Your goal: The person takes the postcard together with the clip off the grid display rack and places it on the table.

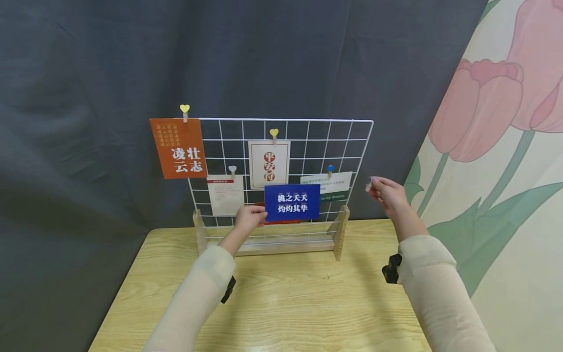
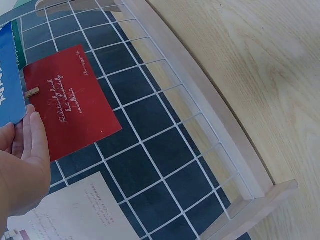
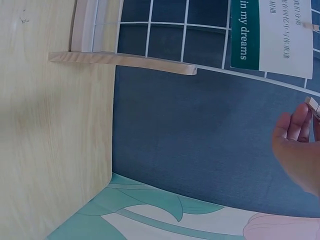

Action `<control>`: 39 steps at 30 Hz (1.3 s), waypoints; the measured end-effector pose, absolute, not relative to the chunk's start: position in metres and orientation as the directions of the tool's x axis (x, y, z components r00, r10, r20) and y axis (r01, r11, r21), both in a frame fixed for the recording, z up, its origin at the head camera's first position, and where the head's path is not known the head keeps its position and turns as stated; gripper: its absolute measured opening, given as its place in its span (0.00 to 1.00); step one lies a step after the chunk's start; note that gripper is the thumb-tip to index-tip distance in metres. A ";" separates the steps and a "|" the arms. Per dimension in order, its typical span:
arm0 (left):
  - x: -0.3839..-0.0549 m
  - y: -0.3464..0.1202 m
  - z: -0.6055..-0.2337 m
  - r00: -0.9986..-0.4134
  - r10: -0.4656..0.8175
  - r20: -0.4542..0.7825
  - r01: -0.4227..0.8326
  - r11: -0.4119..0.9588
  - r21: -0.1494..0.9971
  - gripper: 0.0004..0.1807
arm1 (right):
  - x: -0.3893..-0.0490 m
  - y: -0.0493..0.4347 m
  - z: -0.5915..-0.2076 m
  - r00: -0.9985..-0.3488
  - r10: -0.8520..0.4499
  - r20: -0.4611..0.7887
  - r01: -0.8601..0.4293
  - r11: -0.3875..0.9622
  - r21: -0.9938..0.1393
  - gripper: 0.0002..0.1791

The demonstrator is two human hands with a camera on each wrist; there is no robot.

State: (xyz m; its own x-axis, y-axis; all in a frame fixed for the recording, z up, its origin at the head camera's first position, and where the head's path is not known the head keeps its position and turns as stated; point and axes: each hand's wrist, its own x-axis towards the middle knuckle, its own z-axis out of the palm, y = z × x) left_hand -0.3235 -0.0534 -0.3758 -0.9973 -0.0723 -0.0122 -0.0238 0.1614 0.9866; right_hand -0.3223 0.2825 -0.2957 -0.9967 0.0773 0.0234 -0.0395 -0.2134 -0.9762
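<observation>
My left hand [image 1: 249, 218] pinches the left edge of a blue card [image 1: 292, 202] with white characters, held in front of the white wire grid [image 1: 308, 139]. In the left wrist view that blue card [image 2: 9, 80] shows only in part, beside a red card [image 2: 70, 97] with a wooden clip on it. To the right of the grid, my right hand [image 1: 389, 195] pinches a small wooden clothespin [image 3: 313, 106], apart from the wires. Its head is mostly hidden by the fingers.
Clipped to the grid are an orange card [image 1: 179, 156], a white card with red seals [image 1: 269, 171], a cream card [image 1: 226, 195] and a white-and-green card [image 1: 334, 182]. Wooden feet [image 1: 341, 232] hold the grid on the wooden table [image 1: 281, 303]. A dark curtain [image 1: 264, 58] hangs behind.
</observation>
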 end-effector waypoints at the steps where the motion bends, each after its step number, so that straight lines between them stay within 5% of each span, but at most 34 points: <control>1: -0.323 -0.054 -0.377 -0.997 -0.071 -0.009 -0.021 0.166 0.986 0.11 | -0.322 0.283 -0.297 -0.997 0.075 0.020 -0.035 -0.217 -0.976 0.13; 33: -0.314 -0.076 -0.422 -0.996 -0.073 -0.059 -0.066 0.103 0.993 0.13 | -0.315 0.285 -0.348 -0.996 0.039 -0.075 0.074 -0.028 -0.997 0.10; 35: -0.318 -0.079 -0.431 -0.996 -0.072 -0.054 -0.061 0.104 0.993 0.13 | -0.314 0.286 -0.352 -0.996 0.038 -0.085 0.084 -0.025 -0.996 0.09; 39: -0.383 -0.105 -0.528 -0.999 0.000 0.037 0.037 0.025 0.999 0.12 | -0.310 0.287 -0.359 -0.995 0.025 -0.098 0.097 -0.019 -0.995 0.10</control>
